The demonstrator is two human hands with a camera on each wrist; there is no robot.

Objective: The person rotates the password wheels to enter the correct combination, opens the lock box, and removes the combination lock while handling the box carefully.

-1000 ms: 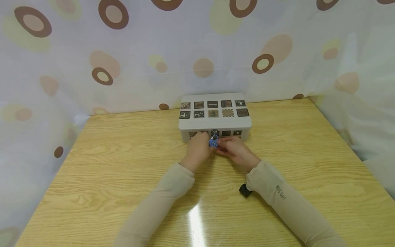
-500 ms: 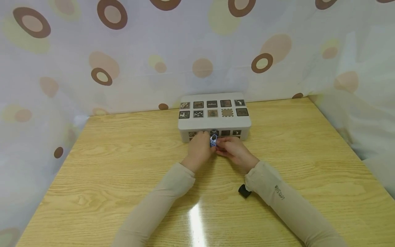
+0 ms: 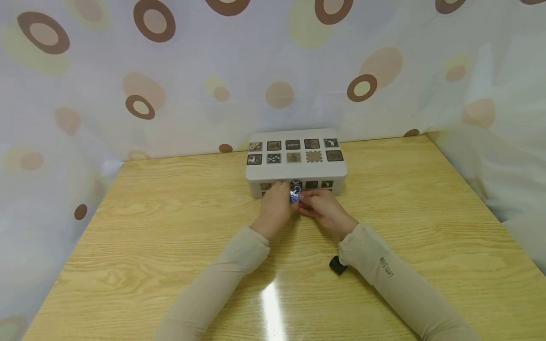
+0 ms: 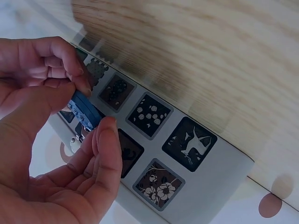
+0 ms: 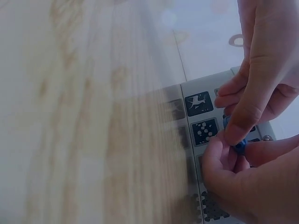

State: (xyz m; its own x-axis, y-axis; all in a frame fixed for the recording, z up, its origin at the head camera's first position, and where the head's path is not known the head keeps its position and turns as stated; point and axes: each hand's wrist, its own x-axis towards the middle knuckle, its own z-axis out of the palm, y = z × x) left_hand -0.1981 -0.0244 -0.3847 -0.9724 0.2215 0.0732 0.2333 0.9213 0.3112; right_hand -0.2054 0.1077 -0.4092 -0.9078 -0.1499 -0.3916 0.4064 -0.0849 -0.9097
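A blue padlock [image 3: 294, 197] with a row of small dials is at the front of a white tin box [image 3: 298, 171] printed with dark picture squares. Its shackle points up toward the latch; whether it passes through the latch I cannot tell. My left hand [image 3: 275, 207] pinches the padlock from the left, thumb on one end and fingertips on the other in the left wrist view, where the padlock [image 4: 86, 111] shows its dial side. From the right, my right hand [image 3: 326, 210] holds it between thumb and fingers. Fingers cover most of the padlock [image 5: 240, 146] in the right wrist view.
The box stands on a wooden table [image 3: 162, 227], close to a patterned curtain [image 3: 239, 57] at the back. A small black object [image 3: 337, 265] lies beside the right sleeve. Curtain also hangs along both sides.
The padlock has tilted slightly between the fingers and its face now catches bright light. Both hands stay almost in place; the box has not moved.
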